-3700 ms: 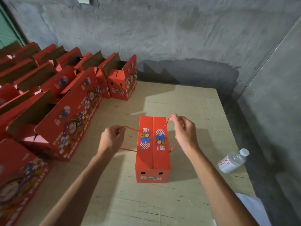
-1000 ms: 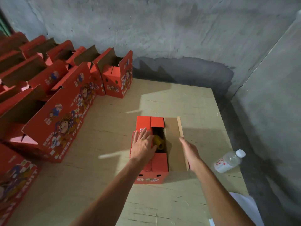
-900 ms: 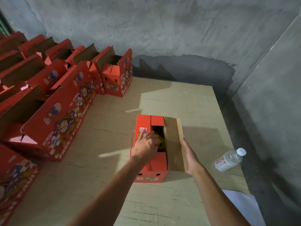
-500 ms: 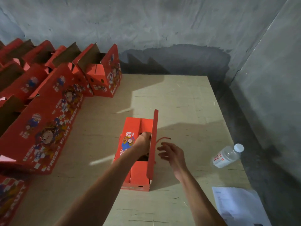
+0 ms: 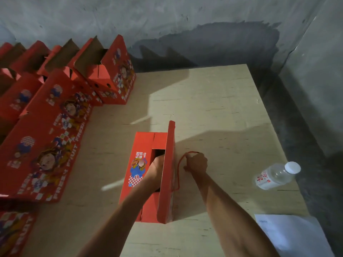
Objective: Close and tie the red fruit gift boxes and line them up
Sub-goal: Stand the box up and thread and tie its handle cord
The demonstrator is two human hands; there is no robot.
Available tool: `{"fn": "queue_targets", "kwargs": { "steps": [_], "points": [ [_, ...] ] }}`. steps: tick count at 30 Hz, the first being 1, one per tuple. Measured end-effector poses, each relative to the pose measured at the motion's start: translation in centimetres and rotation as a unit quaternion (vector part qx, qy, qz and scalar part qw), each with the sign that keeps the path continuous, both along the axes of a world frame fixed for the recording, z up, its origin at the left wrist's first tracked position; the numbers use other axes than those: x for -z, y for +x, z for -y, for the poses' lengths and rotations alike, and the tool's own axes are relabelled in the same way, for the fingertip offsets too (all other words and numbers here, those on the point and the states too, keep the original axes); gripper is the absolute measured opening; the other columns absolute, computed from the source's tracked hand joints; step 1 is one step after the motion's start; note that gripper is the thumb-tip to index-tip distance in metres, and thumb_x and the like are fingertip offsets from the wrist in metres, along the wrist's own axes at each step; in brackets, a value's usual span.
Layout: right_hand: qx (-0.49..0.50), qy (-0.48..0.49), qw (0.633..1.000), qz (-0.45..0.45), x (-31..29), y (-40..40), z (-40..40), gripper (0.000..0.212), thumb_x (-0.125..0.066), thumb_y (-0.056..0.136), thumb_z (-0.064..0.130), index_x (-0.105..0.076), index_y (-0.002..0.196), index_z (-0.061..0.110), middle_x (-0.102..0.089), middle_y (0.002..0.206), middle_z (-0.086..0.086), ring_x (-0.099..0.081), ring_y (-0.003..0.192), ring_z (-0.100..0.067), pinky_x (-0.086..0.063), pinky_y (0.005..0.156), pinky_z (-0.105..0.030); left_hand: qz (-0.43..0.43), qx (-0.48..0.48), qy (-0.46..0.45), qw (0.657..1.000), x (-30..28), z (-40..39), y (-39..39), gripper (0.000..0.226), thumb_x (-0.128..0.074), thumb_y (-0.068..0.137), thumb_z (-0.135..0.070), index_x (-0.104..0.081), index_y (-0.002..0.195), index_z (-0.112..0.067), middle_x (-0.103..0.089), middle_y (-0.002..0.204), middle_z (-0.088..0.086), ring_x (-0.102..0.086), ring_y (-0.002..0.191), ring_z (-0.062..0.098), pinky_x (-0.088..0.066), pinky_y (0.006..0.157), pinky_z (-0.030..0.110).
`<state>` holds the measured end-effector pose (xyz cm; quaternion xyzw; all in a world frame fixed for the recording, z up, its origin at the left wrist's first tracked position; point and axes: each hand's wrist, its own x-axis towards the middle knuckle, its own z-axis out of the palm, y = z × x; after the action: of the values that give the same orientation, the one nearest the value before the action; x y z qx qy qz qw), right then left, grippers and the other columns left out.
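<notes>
A red fruit gift box [image 5: 138, 169] stands in the middle of the wooden table [image 5: 213, 112], its right top flap [image 5: 168, 164] raised upright. My left hand [image 5: 156, 166] reaches down into the gap in the box's top; its fingers are hidden inside. To the right of the raised flap, my right hand [image 5: 196, 163] pinches the red cord [image 5: 179, 167], which loops from the box's right side.
Rows of open red gift boxes [image 5: 55, 117] fill the table's left side and back left. A plastic water bottle [image 5: 276, 176] lies near the right edge, with a white paper sheet [image 5: 293, 236] in front of it. Concrete walls close off the back and right.
The closed box was opened; its right flap went from flat to upright. My left hand went into the box. My right hand left the flap and took the cord.
</notes>
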<state>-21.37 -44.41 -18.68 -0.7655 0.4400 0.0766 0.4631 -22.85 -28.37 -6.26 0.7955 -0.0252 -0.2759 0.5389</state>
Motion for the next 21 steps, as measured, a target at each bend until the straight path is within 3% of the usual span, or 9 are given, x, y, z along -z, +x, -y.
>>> {"fn": "queue_targets", "kwargs": {
  "steps": [2, 4, 7, 10, 12, 14, 15, 17, 21],
  "points": [
    [0.028, 0.006, 1.0, 0.006, 0.5, 0.9, 0.8, 0.037, -0.069, 0.095, 0.038, -0.068, 0.093, 0.001, -0.073, 0.073, -0.011, -0.066, 0.051, -0.007, -0.049, 0.052, -0.013, 0.006, -0.004, 0.002, 1.0, 0.2, 0.0, 0.4, 0.017, -0.05, 0.1, 0.008, -0.064, 0.089, 0.008, -0.064, 0.085, 0.031, -0.059, 0.077, 0.028, -0.053, 0.073, 0.051],
    [0.037, 0.002, 0.999, -0.002, 1.1, 1.7, 1.8, 0.045, -0.065, 0.096, 0.041, -0.071, 0.098, -0.003, -0.076, 0.082, -0.015, -0.072, 0.066, -0.019, -0.053, 0.062, -0.022, -0.002, -0.004, 0.007, 1.0, 0.9, -0.2, 1.0, 0.017, -0.05, 0.1, 0.006, -0.063, 0.096, 0.016, -0.068, 0.094, 0.035, -0.065, 0.084, 0.035, -0.052, 0.086, 0.061],
    [0.051, -0.022, 0.998, -0.007, 1.8, 2.7, 2.8, 0.047, -0.061, 0.099, 0.044, -0.069, 0.098, -0.002, -0.073, 0.069, -0.009, -0.063, 0.057, -0.01, -0.038, 0.051, -0.021, -0.024, 0.002, 0.035, 0.999, 1.4, -0.4, 1.6, 0.032, -0.045, 0.104, -0.002, -0.071, 0.091, -0.015, -0.077, 0.096, 0.01, -0.067, 0.099, 0.04, -0.049, 0.099, 0.063],
    [0.024, -0.009, 1.0, -0.016, 2.0, 3.4, 3.3, 0.043, -0.055, 0.101, 0.036, -0.069, 0.098, -0.004, -0.076, 0.074, -0.013, -0.074, 0.085, -0.022, -0.049, 0.066, -0.025, -0.036, 0.003, 0.036, 0.999, 1.4, -0.5, 1.8, 0.045, -0.049, 0.1, -0.017, -0.075, 0.07, -0.038, -0.074, 0.077, -0.012, -0.067, 0.09, 0.031, -0.05, 0.099, 0.062],
    [0.0, 0.0, 1.0, -0.03, 2.0, 3.7, 3.7, 0.03, -0.06, 0.097, 0.023, -0.069, 0.099, -0.005, -0.076, 0.078, -0.015, -0.074, 0.085, -0.024, -0.056, 0.068, -0.025, -0.043, 0.002, 0.01, 0.999, 0.9, -0.5, 1.7, 0.03, -0.056, 0.091, -0.029, -0.077, 0.07, -0.031, -0.073, 0.071, -0.006, -0.066, 0.08, 0.031, -0.052, 0.095, 0.064],
    [-0.015, 0.015, 0.999, -0.024, 1.8, 3.4, 3.9, 0.019, -0.065, 0.091, 0.013, -0.068, 0.096, -0.006, -0.071, 0.067, -0.009, -0.07, 0.071, -0.023, -0.053, 0.052, -0.017, -0.026, -0.002, -0.032, 0.999, 1.0, -0.4, 1.5, 0.027, -0.059, 0.072, -0.043, -0.071, 0.067, -0.02, -0.066, 0.069, 0.013, -0.06, 0.072, 0.035, -0.052, 0.077, 0.061],
    [-0.024, 0.004, 1.0, -0.019, 1.5, 3.2, 3.9, 0.018, -0.066, 0.089, 0.013, -0.068, 0.09, -0.005, -0.067, 0.057, -0.004, -0.069, 0.067, -0.022, -0.048, 0.046, -0.014, -0.017, 0.001, -0.033, 0.999, 0.8, -0.3, 1.4, 0.023, -0.058, 0.068, -0.043, -0.067, 0.061, -0.023, -0.061, 0.064, 0.009, -0.056, 0.067, 0.03, -0.049, 0.068, 0.053],
    [-0.054, -0.033, 0.998, -0.011, 0.8, 2.5, 3.5, 0.024, -0.063, 0.089, 0.019, -0.069, 0.084, -0.003, -0.072, 0.064, -0.009, -0.071, 0.079, -0.027, -0.055, 0.061, -0.021, -0.004, 0.006, -0.014, 1.0, 0.9, -0.6, 1.3, 0.028, -0.06, 0.079, -0.022, -0.061, 0.052, -0.024, -0.057, 0.054, -0.003, -0.052, 0.059, 0.021, -0.043, 0.063, 0.042],
    [-0.094, -0.005, 0.989, 0.111, -0.8, 0.7, 1.9, 0.02, -0.065, 0.092, 0.02, -0.069, 0.085, 0.002, -0.074, 0.078, -0.011, -0.074, 0.074, -0.026, -0.062, 0.076, -0.047, 0.051, 0.022, 0.025, 0.998, 1.2, -1.5, 1.6, 0.031, -0.054, 0.092, 0.012, -0.063, 0.065, 0.001, -0.059, 0.059, 0.003, -0.056, 0.062, 0.025, -0.047, 0.061, 0.044]
  ]
}}
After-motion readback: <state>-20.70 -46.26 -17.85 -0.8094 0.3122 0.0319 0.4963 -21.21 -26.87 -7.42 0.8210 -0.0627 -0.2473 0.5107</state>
